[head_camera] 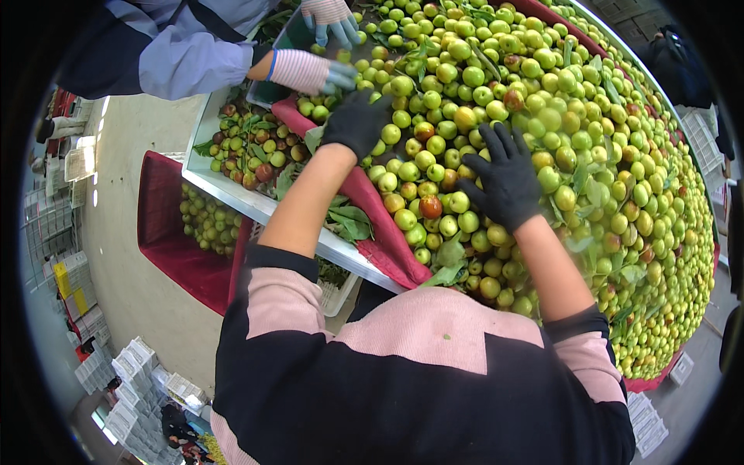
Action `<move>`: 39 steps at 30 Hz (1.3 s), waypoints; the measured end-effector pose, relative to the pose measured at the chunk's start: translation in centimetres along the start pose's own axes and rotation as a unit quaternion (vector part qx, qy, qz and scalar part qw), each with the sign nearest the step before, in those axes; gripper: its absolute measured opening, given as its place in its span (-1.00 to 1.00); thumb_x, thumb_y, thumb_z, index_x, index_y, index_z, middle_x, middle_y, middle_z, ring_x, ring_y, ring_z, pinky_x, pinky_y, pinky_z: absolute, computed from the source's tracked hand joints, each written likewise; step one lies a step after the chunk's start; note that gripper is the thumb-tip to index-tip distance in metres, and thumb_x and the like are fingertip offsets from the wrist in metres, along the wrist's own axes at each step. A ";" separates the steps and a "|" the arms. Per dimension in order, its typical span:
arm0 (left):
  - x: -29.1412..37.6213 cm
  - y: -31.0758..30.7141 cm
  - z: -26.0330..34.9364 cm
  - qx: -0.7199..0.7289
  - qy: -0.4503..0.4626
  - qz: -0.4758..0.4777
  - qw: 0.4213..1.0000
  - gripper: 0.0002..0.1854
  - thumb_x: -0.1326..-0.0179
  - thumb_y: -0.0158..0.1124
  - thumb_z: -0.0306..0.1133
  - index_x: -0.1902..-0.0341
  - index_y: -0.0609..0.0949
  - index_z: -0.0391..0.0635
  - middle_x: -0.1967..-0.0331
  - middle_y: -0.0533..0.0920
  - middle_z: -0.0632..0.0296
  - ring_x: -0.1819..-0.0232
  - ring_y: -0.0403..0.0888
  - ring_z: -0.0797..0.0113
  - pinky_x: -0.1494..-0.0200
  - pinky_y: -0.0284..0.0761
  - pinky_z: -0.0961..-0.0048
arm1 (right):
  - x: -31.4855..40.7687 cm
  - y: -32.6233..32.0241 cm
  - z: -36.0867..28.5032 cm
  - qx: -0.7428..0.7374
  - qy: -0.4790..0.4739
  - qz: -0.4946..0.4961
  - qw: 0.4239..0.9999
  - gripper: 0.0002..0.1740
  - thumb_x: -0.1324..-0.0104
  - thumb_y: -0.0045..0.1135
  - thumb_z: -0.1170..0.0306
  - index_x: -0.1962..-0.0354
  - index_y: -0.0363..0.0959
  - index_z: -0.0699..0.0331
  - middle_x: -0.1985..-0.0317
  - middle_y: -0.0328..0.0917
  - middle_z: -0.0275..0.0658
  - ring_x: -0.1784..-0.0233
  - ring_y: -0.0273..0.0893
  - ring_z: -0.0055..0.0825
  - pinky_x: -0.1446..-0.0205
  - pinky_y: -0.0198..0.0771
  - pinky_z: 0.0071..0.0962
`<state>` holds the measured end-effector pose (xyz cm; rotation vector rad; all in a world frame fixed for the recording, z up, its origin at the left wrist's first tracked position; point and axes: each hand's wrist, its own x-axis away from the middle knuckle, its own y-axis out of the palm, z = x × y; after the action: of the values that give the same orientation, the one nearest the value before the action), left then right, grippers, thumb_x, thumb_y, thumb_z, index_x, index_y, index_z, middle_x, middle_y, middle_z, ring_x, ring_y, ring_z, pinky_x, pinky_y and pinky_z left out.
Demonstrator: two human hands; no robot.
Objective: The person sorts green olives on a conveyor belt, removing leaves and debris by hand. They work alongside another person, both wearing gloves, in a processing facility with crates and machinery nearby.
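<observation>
A broad heap of green jujubes [447, 128], some blushed reddish-brown, lies before me with loose leaves mixed in. My right hand [505, 174], in a black glove, rests palm down on the fruit with its fingers spread. My left hand [356, 123], gloved in the same black, is over the jujubes beside the dark red cloth edging [383, 224]. Its palm side is hidden, so whether fruit lies under the fingers cannot be told. Just beyond it, a co-worker's hand [311, 72] in a striped glove with grey-blue fingers reaches in; that person's other hand [331, 20] is farther up.
A metal-edged side trough [232, 195] holds browner jujubes and leaves. Below it, a red cloth-lined bin [192, 273] contains more jujubes. A white plastic crate [340, 296] sits under the table edge. Stacked white crates [131, 383] stand at lower left. A green-lined tray [290, 38] adjoins the co-worker.
</observation>
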<state>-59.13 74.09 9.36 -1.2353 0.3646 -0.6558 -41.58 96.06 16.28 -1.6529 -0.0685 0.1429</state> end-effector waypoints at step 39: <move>13.1 -3.2 -4.6 0.755 -0.027 0.080 0.650 -0.86 -0.32 0.06 -0.34 0.15 0.55 -0.09 0.43 0.55 0.28 0.64 0.42 0.56 0.63 0.34 0.68 | 0.7 1.0 -0.4 0.056 0.082 -0.059 0.993 -0.53 -0.22 0.10 -0.16 0.20 0.70 -0.03 -0.40 0.21 -0.20 -0.54 -0.06 -0.11 -0.54 -0.12 -0.11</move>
<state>-52.71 61.69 12.14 0.4158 -0.1900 -0.5005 -40.82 95.64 15.33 -1.5397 -0.0319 -0.0782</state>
